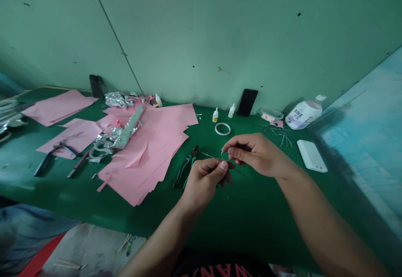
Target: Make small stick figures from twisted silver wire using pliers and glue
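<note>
- Wire (211, 156), thin and silvery, is held between both hands just above the green surface (251, 214), near its front middle. A small loop of it shows at the right fingertips.
- Left hand (205, 179): fingers clenched on the near end of the wire, thumb pressed on top.
- Right hand (256, 153): thumb and forefinger grasping the wire at the loop, the other fingers curled.
- Green-handled pliers (186, 168) lie on the surface just left of the left hand, beside overlapping pink paper sheets (150, 143).
- White tape ring (222, 129) lies flat beyond the hands. Two small white glue bottles (215, 115) stand behind it, near a black phone (247, 102) leaning on the wall.
- White plastic bottle (304, 114) lies on its side at the far right, with a flat white rectangular pack (312, 155) nearer.
- Crumpled silver foil (121, 99) sits at the back left.
</note>
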The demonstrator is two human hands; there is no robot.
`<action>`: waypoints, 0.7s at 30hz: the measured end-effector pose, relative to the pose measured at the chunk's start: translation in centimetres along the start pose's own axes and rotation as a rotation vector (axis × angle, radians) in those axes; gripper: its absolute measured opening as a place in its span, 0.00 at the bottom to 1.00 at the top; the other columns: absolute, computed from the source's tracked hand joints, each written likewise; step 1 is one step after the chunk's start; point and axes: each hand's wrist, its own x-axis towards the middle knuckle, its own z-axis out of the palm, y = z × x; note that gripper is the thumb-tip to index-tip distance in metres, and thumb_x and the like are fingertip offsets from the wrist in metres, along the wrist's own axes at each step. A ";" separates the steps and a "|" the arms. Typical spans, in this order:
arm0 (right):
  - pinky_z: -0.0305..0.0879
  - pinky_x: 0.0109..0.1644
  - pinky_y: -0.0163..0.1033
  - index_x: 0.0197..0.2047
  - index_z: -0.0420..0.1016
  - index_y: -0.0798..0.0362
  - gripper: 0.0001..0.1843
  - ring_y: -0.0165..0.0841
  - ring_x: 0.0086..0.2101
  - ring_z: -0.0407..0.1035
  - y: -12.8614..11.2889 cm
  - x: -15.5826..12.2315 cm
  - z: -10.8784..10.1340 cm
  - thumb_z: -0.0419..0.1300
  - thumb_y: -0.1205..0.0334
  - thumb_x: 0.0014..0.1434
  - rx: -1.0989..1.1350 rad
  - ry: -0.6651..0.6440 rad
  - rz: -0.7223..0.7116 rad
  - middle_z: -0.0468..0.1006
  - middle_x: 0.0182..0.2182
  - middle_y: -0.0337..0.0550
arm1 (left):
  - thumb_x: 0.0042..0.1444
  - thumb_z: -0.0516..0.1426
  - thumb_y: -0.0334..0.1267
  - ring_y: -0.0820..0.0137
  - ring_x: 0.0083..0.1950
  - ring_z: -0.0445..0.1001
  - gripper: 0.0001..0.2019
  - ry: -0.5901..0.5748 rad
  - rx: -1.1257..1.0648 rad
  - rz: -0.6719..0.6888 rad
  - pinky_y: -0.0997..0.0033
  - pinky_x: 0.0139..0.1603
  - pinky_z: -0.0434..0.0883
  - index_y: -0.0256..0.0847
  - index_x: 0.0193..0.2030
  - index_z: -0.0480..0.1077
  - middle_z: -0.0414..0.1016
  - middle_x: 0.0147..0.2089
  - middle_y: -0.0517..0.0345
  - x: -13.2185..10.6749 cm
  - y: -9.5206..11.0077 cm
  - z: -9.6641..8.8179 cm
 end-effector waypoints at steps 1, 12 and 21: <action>0.63 0.26 0.33 0.38 0.78 0.52 0.13 0.27 0.24 0.67 0.0 0.0 0.1 0.61 0.51 0.60 0.022 0.000 0.006 0.75 0.26 0.39 | 0.57 0.59 0.45 0.76 0.23 0.65 0.16 -0.007 -0.001 0.003 0.75 0.25 0.61 0.37 0.24 0.75 0.72 0.22 0.57 0.0 -0.1 0.0; 0.66 0.34 0.34 0.48 0.77 0.52 0.20 0.27 0.30 0.67 1.6 -0.3 0.0 0.64 0.49 0.57 0.287 -0.188 -0.016 0.71 0.31 0.39 | 0.59 0.58 0.47 0.78 0.21 0.61 0.19 -0.074 -0.101 -0.056 0.76 0.23 0.57 0.36 0.23 0.71 0.70 0.21 0.59 -0.3 -0.5 -0.1; 0.57 0.29 0.31 0.38 0.78 0.53 0.22 0.24 0.27 0.58 3.3 -0.9 0.5 0.71 0.46 0.46 0.441 -0.222 -0.073 0.65 0.26 0.33 | 0.60 0.58 0.47 0.77 0.21 0.61 0.20 -0.127 -0.025 -0.043 0.74 0.24 0.57 0.35 0.23 0.73 0.71 0.21 0.57 -0.8 -0.2 0.7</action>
